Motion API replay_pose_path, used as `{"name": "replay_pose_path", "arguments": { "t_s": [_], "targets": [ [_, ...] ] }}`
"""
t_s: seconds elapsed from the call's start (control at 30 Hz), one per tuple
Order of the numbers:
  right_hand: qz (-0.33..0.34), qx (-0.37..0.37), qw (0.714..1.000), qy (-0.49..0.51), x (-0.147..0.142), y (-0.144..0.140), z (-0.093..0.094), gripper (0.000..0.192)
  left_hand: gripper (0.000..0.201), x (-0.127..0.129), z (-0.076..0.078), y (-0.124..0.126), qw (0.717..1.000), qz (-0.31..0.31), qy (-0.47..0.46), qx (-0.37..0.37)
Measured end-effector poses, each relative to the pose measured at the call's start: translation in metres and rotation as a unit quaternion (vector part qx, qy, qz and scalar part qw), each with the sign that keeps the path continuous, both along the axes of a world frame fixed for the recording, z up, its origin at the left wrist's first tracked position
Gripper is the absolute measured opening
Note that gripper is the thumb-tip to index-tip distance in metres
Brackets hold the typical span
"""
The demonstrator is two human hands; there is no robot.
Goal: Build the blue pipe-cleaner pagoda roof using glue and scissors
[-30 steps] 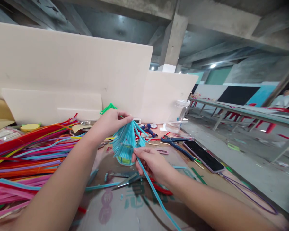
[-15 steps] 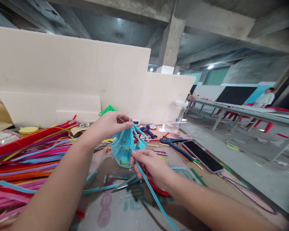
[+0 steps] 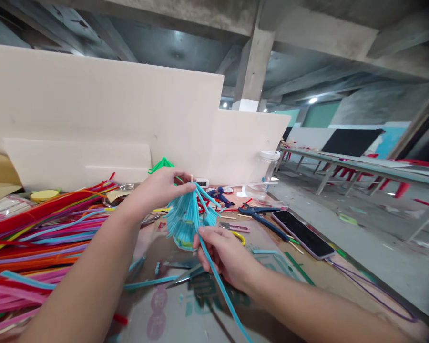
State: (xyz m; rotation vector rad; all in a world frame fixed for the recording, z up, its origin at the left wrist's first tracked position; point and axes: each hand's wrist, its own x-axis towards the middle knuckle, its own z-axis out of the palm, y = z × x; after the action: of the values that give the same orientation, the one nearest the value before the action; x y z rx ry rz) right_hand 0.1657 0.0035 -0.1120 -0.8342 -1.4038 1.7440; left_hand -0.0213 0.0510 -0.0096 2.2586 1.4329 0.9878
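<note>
A light-blue umbrella-shaped craft of pipe cleaners (image 3: pixel 182 214) stands in the middle, its strands fanning down from a thin stick. My left hand (image 3: pixel 166 188) is closed around its top, thumb and fingers pinching near the stick's tip. Lower down, my right hand (image 3: pixel 223 255) pinches a long blue pipe cleaner (image 3: pixel 223 290) against the craft's front; the free end trails toward me. Open scissors (image 3: pixel 188 275) lie beneath the right hand, handles partly hidden. A cut blue pipe cleaner (image 3: pixel 150 284) lies beside the blades.
Bundles of coloured pipe cleaners (image 3: pixel 46 238) cover the left side. Pliers (image 3: pixel 264 219), a phone (image 3: pixel 302 233) and a pink cutter (image 3: pixel 236 227) lie to the right. Behind are a glue gun (image 3: pixel 220 196), a plastic jar (image 3: pixel 266 171), a green craft (image 3: pixel 162 164) and white boards (image 3: pixel 103 105).
Both hands keep their grips, and the right has shifted slightly lower along the blue pipe cleaner. Yellow scissor handles now show beside it. The person in the background is no longer visible.
</note>
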Motion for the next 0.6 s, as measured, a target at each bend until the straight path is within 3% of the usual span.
{"name": "replay_pose_path", "arguments": {
  "t_s": [0.6],
  "targets": [
    [-0.024,0.022,0.998,-0.054,-0.0013,0.0008,0.0007,0.038,0.039,0.0005,0.0008,-0.0003,1.000,0.016,0.023,0.006]
  ]
}}
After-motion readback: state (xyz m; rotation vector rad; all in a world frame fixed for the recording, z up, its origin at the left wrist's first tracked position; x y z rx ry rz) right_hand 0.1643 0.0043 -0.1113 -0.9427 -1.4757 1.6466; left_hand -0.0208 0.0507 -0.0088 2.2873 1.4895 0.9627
